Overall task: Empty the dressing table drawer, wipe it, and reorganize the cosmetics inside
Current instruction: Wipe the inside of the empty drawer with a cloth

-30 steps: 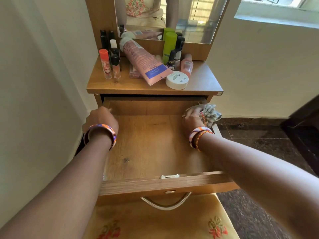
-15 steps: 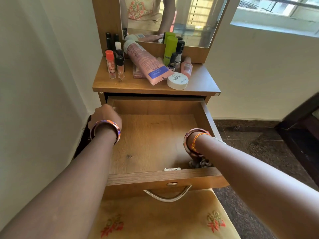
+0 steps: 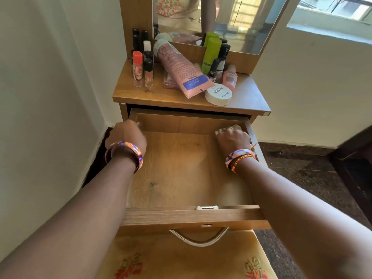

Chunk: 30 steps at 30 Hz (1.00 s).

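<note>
wooden drawer (image 3: 181, 174) bare, cloth (image 3: 226, 130) under right hand (image 3: 233, 138), far corner

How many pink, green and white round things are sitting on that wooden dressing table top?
Pink: 3 (big pink squeeze tube, small pink bottle, flat pink pack partly under the tube)
Green: 1 (tall lime-green bottle; its mirror image is not counted)
White round: 1 (flat white jar)
Total: 5

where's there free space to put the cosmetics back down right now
The drawer floor is bare between the left hand on its left wall and the right hand with the cloth at the back right corner. The tabletop is crowded except right of the white jar.
</note>
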Available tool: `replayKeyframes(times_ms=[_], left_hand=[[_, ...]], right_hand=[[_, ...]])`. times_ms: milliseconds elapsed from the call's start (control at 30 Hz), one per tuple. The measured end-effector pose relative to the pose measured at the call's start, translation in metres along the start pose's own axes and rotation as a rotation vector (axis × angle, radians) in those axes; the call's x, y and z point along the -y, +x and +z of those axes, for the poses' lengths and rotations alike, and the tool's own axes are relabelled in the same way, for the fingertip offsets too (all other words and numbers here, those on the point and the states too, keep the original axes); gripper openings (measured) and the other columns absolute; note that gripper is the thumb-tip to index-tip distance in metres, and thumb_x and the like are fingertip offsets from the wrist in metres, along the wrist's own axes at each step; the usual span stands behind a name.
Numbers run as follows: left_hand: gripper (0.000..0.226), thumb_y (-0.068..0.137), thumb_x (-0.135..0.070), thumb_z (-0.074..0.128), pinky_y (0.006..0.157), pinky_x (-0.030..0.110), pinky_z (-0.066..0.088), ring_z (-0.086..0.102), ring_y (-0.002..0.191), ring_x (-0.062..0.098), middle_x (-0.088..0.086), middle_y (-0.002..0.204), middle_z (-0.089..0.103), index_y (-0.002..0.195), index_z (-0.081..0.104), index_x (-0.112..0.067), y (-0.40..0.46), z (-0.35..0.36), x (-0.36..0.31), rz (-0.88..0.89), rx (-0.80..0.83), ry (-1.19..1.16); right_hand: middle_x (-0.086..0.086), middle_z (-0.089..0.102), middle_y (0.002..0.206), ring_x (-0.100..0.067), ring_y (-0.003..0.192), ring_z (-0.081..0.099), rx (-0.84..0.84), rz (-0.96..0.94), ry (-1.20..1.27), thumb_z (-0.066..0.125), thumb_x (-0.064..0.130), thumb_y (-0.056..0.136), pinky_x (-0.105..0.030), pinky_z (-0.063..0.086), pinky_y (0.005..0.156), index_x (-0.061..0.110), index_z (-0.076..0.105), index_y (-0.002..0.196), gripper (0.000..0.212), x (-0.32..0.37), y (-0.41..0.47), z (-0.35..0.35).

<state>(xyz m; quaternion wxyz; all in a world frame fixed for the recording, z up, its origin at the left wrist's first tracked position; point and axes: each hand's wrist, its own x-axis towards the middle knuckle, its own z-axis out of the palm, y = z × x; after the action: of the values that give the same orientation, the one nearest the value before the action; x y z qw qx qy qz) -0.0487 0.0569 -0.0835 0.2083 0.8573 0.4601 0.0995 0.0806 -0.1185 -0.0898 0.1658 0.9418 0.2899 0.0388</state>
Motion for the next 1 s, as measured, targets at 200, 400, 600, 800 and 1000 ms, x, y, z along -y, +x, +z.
replayKeyframes(times_ms=[200,400,600,800,1000], left_hand=[[0.034,0.098,-0.02,0.044,0.065,0.034,0.041,0.064,0.096,0.038,0.024,0.106,0.066,0.112,0.06,0.006,0.0,0.001,0.001,0.023,-0.017,0.042],[0.032,0.098,-0.015,0.044,0.068,0.038,0.045,0.062,0.1,0.043,0.028,0.109,0.064,0.113,0.059,0.008,0.0,0.0,0.001,0.044,-0.022,0.044],[0.032,0.097,-0.015,0.044,0.078,0.045,0.05,0.061,0.099,0.045,0.03,0.109,0.064,0.112,0.06,0.01,-0.001,-0.003,0.0,0.05,-0.016,0.035],[0.032,0.096,-0.016,0.046,0.077,0.043,0.051,0.063,0.098,0.043,0.028,0.108,0.065,0.112,0.059,0.009,-0.003,-0.002,-0.001,0.029,-0.008,0.017],[0.032,0.097,-0.014,0.044,0.078,0.046,0.05,0.061,0.101,0.045,0.029,0.11,0.064,0.112,0.059,0.009,0.0,-0.002,-0.001,0.025,-0.02,0.05]], right_hand=[[-0.01,0.058,0.128,-0.03,0.118,0.055,0.284,0.126,0.178,0.045,0.016,0.098,-0.034,0.046,0.087,0.005,0.06,0.12,0.029,0.003,0.026,-0.011],[-0.003,0.063,0.091,-0.018,0.085,0.059,0.286,-0.206,0.595,0.068,0.02,0.083,-0.024,0.041,0.07,0.011,0.066,0.11,0.029,0.023,0.007,-0.039],[-0.014,0.067,0.111,-0.036,0.107,0.061,0.02,0.026,0.1,0.041,0.009,0.097,-0.038,0.049,0.082,0.005,0.066,0.112,0.029,0.013,0.002,-0.03],[-0.017,0.063,0.119,-0.037,0.113,0.058,0.209,0.046,0.189,0.037,0.005,0.097,-0.038,0.048,0.085,0.002,0.063,0.115,0.032,0.013,0.011,-0.017],[-0.008,0.065,0.087,-0.017,0.079,0.059,0.299,-0.284,1.081,0.065,0.009,0.083,-0.034,0.05,0.077,0.007,0.067,0.098,0.015,0.035,-0.001,-0.046]])
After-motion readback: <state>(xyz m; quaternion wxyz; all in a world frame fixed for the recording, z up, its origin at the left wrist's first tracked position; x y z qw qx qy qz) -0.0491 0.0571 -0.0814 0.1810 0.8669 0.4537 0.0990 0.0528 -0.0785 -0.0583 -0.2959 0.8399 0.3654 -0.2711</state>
